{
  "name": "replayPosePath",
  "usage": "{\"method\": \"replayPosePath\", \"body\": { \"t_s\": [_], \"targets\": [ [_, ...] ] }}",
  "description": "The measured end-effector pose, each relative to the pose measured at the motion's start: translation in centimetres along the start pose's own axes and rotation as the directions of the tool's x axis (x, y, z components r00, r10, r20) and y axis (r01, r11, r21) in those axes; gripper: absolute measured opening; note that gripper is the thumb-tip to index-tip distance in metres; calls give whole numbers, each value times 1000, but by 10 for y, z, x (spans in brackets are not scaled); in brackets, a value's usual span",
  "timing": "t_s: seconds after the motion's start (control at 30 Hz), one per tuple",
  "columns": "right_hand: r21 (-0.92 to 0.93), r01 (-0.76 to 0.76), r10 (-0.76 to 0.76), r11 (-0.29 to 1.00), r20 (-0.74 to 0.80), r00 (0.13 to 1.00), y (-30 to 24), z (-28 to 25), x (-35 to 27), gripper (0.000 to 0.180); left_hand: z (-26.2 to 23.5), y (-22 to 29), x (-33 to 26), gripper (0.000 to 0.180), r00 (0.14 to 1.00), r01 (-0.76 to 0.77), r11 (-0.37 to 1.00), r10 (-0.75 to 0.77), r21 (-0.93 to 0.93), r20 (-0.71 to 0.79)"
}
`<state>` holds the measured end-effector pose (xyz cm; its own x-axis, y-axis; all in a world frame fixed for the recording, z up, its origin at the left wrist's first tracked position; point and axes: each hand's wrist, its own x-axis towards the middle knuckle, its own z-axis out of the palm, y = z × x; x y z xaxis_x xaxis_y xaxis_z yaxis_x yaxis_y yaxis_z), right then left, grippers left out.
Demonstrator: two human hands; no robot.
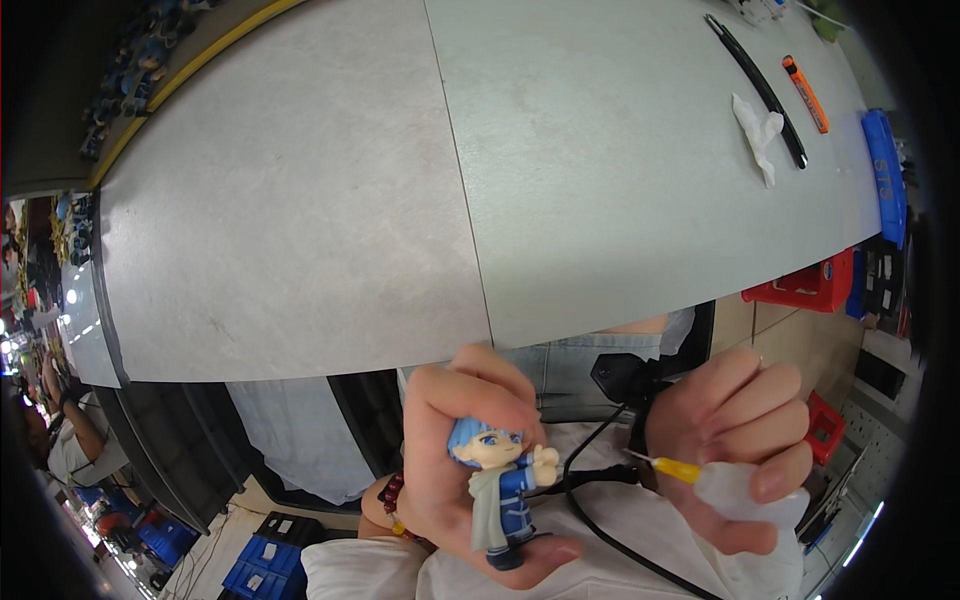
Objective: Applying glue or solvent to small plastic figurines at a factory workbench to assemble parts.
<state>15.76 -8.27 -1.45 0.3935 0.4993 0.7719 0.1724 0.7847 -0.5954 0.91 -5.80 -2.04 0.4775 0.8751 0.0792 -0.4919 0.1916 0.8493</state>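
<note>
In my left hand (440, 430) is a small blue-haired figurine (512, 505) with a pale scarf and a blue outfit. My fingers curl round its head and my thumb lies under its feet. To the right, my right hand (745, 430) is closed round a translucent white squeeze bottle (745, 490). The bottle has a yellow collar and a thin needle tip, which points left toward the figurine but stays apart from it. Both hands are over my lap, in front of the table edge.
A grey table (300, 200) spans the view ahead. At its far right lie a black pen-like rod (757, 85), an orange cutter knife (806, 95) and a crumpled white tissue (757, 135). A black cable (580, 500) hangs between my hands. Red (815, 285) and blue bins (885, 175) stand right.
</note>
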Motion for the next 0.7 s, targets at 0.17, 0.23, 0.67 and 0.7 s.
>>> {"method": "replayPosePath", "body": {
  "t_s": [0.17,0.23,0.67,0.7],
  "targets": [
    [59,-43,43,997,-6,999,4,-5,3,28,-4,3,-4,72,999,18,1000,-18,16,31],
    [48,-86,86,995,1,996,3,-7,4,18,-3,5,-4,70,999,32,999,-32,14,31],
    [121,-135,131,983,41,991,8,-8,10,37,-15,-1,-2,57,993,49,979,-26,-200,120],
    [111,-142,137,984,50,989,8,-9,11,38,-17,-3,-3,57,994,52,959,-21,-280,112]
  ]
}}
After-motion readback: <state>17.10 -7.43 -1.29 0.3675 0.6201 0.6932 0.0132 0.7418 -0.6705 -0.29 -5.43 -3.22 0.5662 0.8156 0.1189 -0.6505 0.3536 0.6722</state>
